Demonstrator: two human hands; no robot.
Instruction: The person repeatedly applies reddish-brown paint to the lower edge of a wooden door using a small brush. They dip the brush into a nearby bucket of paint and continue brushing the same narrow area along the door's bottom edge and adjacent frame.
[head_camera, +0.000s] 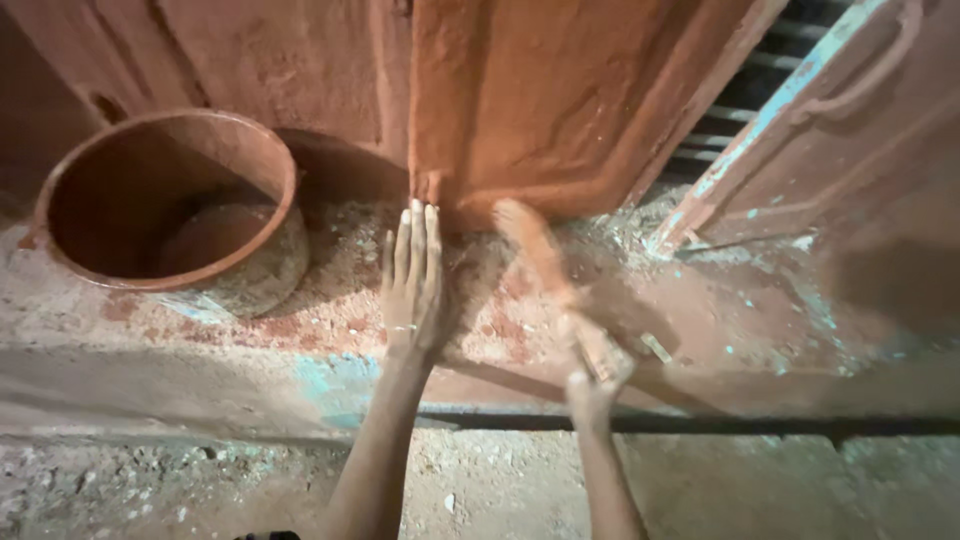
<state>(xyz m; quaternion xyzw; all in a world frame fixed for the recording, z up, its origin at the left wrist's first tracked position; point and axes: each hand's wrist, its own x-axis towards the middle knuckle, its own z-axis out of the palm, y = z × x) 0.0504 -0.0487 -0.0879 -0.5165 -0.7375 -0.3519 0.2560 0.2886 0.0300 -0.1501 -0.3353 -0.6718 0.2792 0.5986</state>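
The right hand (592, 372) closes around the handle of a paintbrush (548, 262), whose bristle end reaches away from the grip to the bottom edge of a rust-red metal door panel (520, 100) and looks blurred, as if mid-stroke. Just beside it, the left hand (412, 290) lies flat and open, fingers (418, 240) straight and together, their tips touching or almost touching the same bottom edge; it holds nothing.

Beyond the left hand, farther out along the floor, a round bucket (60, 190) coated in the same red-brown paint tilts toward the camera, its inside dark red. Out past the brush hand, a second panel (860, 150) leans, with pale blue showing through along its edge. The concrete floor (300, 300) under both hands is speckled with red stains and pale flakes.

By the look of it, the step in hand is coating the panel's lowest strip. The next move would call for a steady, low stroke along that edge, keeping the bristles off the gritty floor.
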